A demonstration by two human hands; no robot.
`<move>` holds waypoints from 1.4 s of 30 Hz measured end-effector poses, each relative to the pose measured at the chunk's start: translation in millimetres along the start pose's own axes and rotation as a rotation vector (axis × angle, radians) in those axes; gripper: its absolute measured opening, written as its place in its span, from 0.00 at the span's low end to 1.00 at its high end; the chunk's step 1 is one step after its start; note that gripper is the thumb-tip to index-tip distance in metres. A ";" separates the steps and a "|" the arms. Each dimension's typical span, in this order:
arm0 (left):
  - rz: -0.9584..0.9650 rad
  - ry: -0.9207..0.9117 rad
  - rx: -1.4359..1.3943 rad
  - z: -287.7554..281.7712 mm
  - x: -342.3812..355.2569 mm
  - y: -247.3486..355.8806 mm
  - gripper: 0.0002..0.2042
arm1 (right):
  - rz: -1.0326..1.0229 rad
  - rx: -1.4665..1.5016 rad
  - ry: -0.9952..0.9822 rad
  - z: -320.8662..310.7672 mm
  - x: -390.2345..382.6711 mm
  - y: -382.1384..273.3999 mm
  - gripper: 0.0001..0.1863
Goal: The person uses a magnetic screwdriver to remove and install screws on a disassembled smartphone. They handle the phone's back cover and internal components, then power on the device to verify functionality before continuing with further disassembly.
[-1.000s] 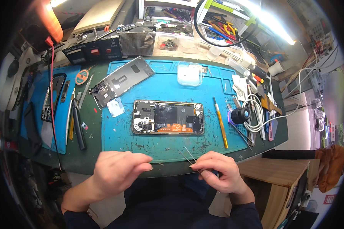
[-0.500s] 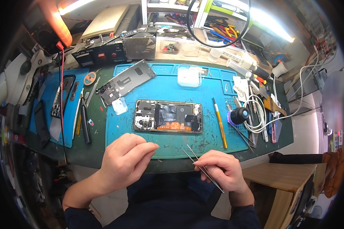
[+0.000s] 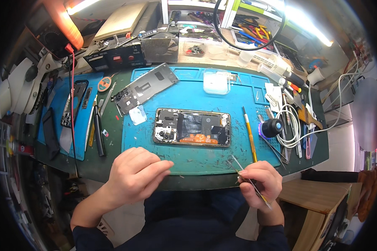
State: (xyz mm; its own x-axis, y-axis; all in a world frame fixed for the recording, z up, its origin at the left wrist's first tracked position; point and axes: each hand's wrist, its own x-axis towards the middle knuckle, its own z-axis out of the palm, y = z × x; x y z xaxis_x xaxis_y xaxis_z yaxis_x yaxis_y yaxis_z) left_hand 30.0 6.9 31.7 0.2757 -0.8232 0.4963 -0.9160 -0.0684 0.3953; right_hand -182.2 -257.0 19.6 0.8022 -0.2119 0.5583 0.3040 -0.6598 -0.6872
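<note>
An opened phone point(image 3: 207, 121) lies flat on the blue work mat, its battery, dark tape and camera module exposed. In front of its left end, my left hand point(image 3: 136, 173) is raised with thumb and fingertips pressed together. Whatever may be in that pinch is too small or hidden to make out. My right hand point(image 3: 262, 182) grips a pair of metal tweezers point(image 3: 265, 201), held slantwise over the mat's front edge, to the right of the phone and apart from it. The tweezer tips point away from me, toward the mat.
A grey phone back panel point(image 3: 148, 88) lies behind the phone, near a clear plastic box point(image 3: 217, 83). On the right are a yellow pen-like tool point(image 3: 250, 136), a black round-topped bottle point(image 3: 272, 127) and a coiled white cable point(image 3: 296, 125). Another phone frame point(image 3: 75, 104) lies left.
My right hand has moved right with the tweezers, away from my left hand. The left hand stays pinched at about the same spot. The whole view has shifted slightly.
</note>
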 end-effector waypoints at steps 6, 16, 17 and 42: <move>-0.411 0.079 -0.343 -15.6 36.6 12.1 0.13 | -0.122 -0.128 0.109 -14.5 -16.8 14.5 0.09; 0.013 -0.279 -0.379 78.8 279.1 38.8 0.17 | -0.170 -0.207 0.336 -43.8 -37.4 17.5 0.13; -0.026 -0.314 -0.299 95.9 310.2 40.8 0.17 | -0.137 -0.233 0.345 -51.1 -46.0 16.1 0.13; 0.101 0.148 0.385 237.4 634.5 -29.3 0.15 | 0.223 -0.456 0.728 -118.3 -166.2 57.8 0.06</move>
State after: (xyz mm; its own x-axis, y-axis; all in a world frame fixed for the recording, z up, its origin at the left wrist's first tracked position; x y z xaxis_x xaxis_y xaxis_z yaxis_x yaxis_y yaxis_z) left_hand 162.6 -647.2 151.5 0.1917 -0.7485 0.6348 -0.9749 -0.2197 0.0354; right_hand -358.7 -345.2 -57.9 0.2456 -0.6735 0.6972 -0.1792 -0.7384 -0.6501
